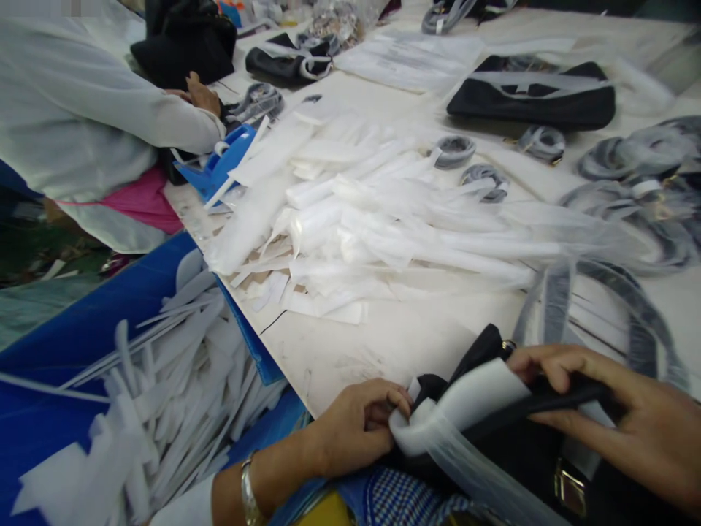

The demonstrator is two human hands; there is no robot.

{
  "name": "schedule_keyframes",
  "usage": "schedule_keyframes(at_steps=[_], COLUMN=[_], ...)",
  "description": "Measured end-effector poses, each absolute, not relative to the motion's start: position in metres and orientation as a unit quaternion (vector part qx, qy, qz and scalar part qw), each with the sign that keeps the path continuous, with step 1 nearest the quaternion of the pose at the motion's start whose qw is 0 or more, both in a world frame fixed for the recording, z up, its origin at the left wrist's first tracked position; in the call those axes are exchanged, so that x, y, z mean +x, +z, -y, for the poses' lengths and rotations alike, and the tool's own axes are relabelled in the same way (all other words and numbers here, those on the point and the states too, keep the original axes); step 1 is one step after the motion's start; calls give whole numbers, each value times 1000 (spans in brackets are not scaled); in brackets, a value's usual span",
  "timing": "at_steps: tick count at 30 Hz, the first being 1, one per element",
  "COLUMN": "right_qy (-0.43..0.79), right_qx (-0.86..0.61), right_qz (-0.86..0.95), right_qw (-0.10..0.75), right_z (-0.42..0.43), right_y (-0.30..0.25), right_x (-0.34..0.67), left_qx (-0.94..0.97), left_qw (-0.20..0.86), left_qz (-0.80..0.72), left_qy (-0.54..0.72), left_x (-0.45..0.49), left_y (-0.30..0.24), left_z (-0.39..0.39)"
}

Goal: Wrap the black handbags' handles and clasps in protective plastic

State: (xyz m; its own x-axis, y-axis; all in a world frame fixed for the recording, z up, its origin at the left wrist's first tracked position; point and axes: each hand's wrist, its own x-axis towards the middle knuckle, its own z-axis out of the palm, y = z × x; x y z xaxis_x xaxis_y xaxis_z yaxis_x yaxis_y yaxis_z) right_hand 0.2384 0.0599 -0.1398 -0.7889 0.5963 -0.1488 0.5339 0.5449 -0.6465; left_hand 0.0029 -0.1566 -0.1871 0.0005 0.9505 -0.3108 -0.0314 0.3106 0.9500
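Note:
A black handbag with a gold-coloured clasp lies at the table's near edge, low on the right. My left hand, fingers curled, pinches the end of a white foam strip at the bag's left side. My right hand grips the bag's dark upper edge, thumb below and fingers above, beside the strip's other end. A translucent wrapped band hangs across the bag's front. Behind the right hand stands a looped strap in clear wrapping. The bag's inside is mostly hidden.
White foam strips lie heaped on the table. A blue bin full of foam pieces stands at left. Wrapped strap coils and another black bag lie farther back. A co-worker in a white sleeve works at upper left.

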Motion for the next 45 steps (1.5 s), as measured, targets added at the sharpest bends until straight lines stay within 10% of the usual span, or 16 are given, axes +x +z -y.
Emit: schedule_keyframes(at_steps=[13,21,45], right_qy=[101,12,109], right_qx=[-296,-395,-585], right_qz=[938,916,766], right_qw=[148,74,244], right_z=[6,76,86], right_y=[-124,-152,-157], right_x=[263,318,381], left_qx=[611,837,819], left_qw=[208,86,136], left_qz=[-700,-497,-539], left_qy=[307,213,143], left_x=[-12,48,79], left_y=[-166,-153,-132], left_z=[153,97,84])
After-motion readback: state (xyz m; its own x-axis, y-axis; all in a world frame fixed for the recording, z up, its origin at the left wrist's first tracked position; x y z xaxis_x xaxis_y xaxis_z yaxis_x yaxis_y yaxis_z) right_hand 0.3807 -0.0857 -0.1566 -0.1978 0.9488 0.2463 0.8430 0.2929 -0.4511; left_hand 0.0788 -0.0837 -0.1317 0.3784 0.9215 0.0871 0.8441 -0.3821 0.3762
